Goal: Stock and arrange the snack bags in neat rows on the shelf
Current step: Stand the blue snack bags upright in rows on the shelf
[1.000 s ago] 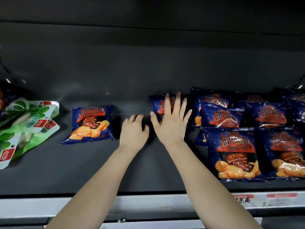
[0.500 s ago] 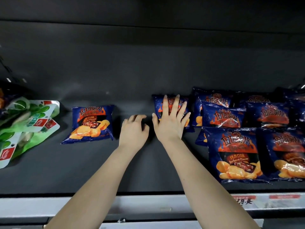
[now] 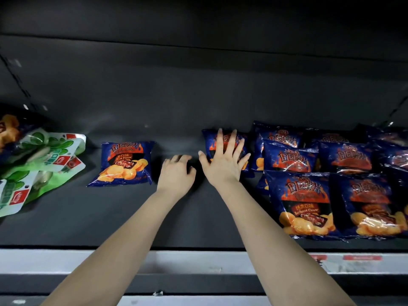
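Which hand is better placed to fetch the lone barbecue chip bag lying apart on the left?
Likely left. The left hand rests on the shelf just beside that lone bag, holding nothing; the right hand lies flat on another barbecue chip bag farther right.

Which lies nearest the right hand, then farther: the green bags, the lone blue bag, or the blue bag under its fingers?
1. Pressed blue bag: under the right hand, rear centre.
2. Lone blue bag: to its left.
3. Green bags: far left.
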